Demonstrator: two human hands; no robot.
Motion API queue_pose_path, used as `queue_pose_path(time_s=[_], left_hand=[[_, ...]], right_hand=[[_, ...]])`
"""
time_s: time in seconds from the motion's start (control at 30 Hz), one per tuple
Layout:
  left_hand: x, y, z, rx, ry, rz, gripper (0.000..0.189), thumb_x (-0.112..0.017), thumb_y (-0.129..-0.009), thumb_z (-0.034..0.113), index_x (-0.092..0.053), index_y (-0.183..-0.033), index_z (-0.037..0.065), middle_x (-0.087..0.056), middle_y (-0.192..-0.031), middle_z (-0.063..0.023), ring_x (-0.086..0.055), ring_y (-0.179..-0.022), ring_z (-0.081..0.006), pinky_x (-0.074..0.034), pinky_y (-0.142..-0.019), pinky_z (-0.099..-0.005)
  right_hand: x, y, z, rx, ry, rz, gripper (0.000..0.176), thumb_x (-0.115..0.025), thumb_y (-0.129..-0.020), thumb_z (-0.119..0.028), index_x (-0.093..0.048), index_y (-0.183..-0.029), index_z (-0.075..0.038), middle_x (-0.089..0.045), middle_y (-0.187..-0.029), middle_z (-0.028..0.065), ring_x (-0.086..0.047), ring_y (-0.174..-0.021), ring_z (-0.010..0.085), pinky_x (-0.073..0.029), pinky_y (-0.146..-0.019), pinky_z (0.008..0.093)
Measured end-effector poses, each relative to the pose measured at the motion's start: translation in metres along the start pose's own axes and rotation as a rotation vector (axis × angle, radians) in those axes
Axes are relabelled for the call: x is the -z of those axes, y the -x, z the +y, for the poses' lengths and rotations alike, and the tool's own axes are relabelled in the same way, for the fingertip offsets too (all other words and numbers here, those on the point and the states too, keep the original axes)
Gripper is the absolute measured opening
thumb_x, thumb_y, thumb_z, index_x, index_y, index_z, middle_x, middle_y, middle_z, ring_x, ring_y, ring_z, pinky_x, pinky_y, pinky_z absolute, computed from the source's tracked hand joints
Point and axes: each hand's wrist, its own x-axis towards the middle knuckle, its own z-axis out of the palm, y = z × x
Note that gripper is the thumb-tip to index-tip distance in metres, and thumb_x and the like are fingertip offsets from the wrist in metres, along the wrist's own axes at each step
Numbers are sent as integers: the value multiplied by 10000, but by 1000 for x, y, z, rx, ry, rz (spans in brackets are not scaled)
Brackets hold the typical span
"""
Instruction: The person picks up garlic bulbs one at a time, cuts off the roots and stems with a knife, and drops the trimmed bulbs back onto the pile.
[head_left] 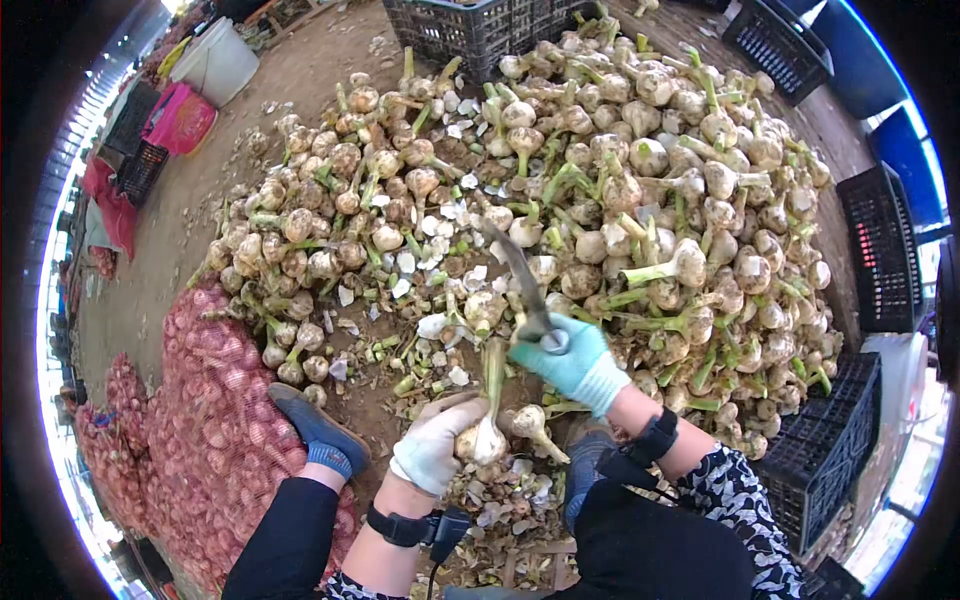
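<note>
In a white glove, my left hand [437, 441] holds a garlic bulb [484, 444] low in front of me, its green stem pointing up. My right hand [572, 362], in a green and white glove, is closed round the handle of a curved knife [521, 270]. The blade points up and away to the left, just beyond the stem. Another garlic bulb with a stem [532, 424] lies right beside the held one. Cut stems and white peelings [425, 340] cover the ground beyond my hands.
A large garlic pile [690, 200] spreads ahead and right. Full red mesh sacks [215, 430] lie left by my foot. Black crates stand at the back [480, 35] and right [822, 440]. A white bucket [216, 62] and pink bag [180, 118] are at back left.
</note>
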Motion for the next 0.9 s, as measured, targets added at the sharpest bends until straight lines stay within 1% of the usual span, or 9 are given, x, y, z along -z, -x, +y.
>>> queue_pose_path(time_s=[0.07, 0.13, 0.2, 0.3, 0.47, 0.63, 0.67, 0.77, 0.9], left_hand=[[14, -7, -14, -138, -134, 122, 285, -552, -851, 99, -538, -1092, -52, -640, -875, -134, -636, -754, -200, -524, -666, -292], [7, 2, -2, -107, -153, 291, 348, -610, -759, 19, -592, -1103, 65, -642, -904, -150, -626, -842, -216, -516, -685, -302], [6, 2, -4, -215, -255, 331, 294, -607, -749, 8, -609, -1040, 42, -643, -882, -120, -615, -809, -188, -504, -683, -292], [1, 1, -11, -542, -561, 451, 144, -599, -719, -26, -657, -851, -27, -648, -817, -33, -583, -711, -105, -469, -679, -263], [2, 10, -8, -595, -609, 429, 186, -628, -712, -12, -650, -894, -41, -646, -789, -31, -569, -690, -92, -451, -640, -236], [-7, 34, 14, -546, 78, 295, 135, -569, -819, 88, -597, -908, -9, -634, -824, -121, -631, -715, -219, -542, -623, -304], [-4, 30, 19, -478, 149, 247, 194, -490, -866, 149, -577, -926, -13, -624, -807, -147, -636, -706, -261, -551, -609, -323], [8, 14, 5, -110, 639, 112, 325, -442, -875, 290, -583, -947, 6, -620, -830, -155, -630, -711, -310, -547, -612, -418], [12, 4, -10, -22, 678, 17, 334, -450, -868, 310, -590, -958, 21, -617, -848, -152, -620, -746, -326, -530, -656, -470]], right_hand=[[4, 6, -2, 39, 182, 67, 179, -732, -743, -205, -645, -813, -65, -608, -657, 15, -516, -596, 60, -445, -569, 219], [3, 28, -19, 184, 652, -174, 216, -648, -772, -286, -642, -843, -81, -629, -684, 120, -615, -618, 236, -496, -602, 336], [-12, 36, -17, 329, 865, -276, 206, -585, -768, -272, -623, -838, -83, -624, -684, 149, -615, -667, 351, -491, -623, 444], [-20, 28, -10, 170, 906, -298, 194, -582, -755, -253, -611, -814, -71, -619, -692, 162, -616, -677, 347, -485, -618, 447], [-19, 28, -9, 189, 917, -325, 260, -644, -740, -278, -638, -913, -84, -631, -717, 135, -616, -677, 328, -494, -606, 389], [15, 17, 41, -224, 902, -226, 286, -612, -757, -321, -626, -881, -63, -645, -766, 177, -635, -708, 331, -510, -661, 382], [13, 22, 47, -18, 774, -155, 277, -642, -744, -304, -626, -851, -49, -630, -702, 158, -620, -642, 307, -502, -615, 349], [2, 27, 15, 9, 503, -251, 247, -666, -726, -264, -621, -833, -46, -607, -656, 143, -594, -591, 288, -482, -579, 324], [-4, 23, 10, 95, 533, -246, 273, -699, -713, -266, -624, -857, -47, -562, -600, 104, -552, -551, 175, -465, -579, 299]])
